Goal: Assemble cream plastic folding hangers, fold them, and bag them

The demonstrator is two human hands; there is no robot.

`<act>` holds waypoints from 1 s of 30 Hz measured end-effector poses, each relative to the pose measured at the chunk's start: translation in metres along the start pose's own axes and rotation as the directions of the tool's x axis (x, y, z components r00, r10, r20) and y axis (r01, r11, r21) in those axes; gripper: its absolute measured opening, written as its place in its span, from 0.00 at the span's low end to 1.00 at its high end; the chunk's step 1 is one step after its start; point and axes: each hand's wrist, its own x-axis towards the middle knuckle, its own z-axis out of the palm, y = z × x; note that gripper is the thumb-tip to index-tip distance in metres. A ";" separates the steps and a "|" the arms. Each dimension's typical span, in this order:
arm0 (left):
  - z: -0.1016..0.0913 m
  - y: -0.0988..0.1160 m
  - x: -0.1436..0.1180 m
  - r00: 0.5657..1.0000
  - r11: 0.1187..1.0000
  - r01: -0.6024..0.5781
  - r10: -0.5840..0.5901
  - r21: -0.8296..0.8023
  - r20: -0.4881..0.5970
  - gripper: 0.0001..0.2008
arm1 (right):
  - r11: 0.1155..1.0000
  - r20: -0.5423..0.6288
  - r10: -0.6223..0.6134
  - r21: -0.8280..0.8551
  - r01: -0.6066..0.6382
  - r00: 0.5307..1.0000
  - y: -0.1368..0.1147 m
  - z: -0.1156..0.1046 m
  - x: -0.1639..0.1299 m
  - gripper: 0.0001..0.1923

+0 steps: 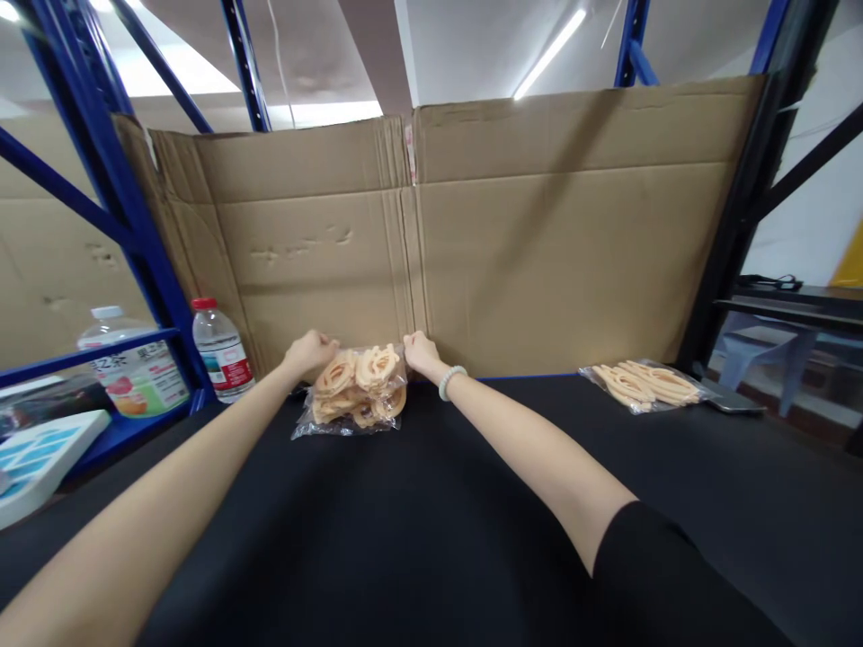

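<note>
A clear plastic bag holding several pale beige, ring-shaped coils, like dried noodles, rests toward the back of the black table. My left hand is closed at the bag's upper left corner, with the fingers pinched together. At the upper right corner, my right hand also pinches the bag's edge; a pale beaded bracelet circles that wrist. The film between the fingers is too small to see clearly. The bag's lower left edge lies loose on the table.
A second clear bag with similar beige loops lies at the right, beside a flat dark device. On the left stand a red-capped water bottle and a larger labelled bottle. Cardboard panels wall off the back; blue posts frame it.
</note>
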 end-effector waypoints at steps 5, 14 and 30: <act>0.009 -0.010 -0.005 0.996 0.973 0.003 0.018 0.232 -0.089 0.18 | 0.974 -0.008 -0.044 -0.221 0.042 0.999 0.042 -0.011 -0.033 0.14; 0.032 0.043 -0.113 0.722 0.690 -0.690 0.680 0.219 0.130 0.12 | 0.777 0.057 -0.021 -0.628 0.052 0.998 0.101 -0.154 -0.127 0.09; 0.093 0.063 -0.192 0.741 0.783 -0.540 0.616 -0.308 0.267 0.13 | 0.773 0.241 0.006 -0.616 0.149 0.970 0.124 -0.220 -0.155 0.11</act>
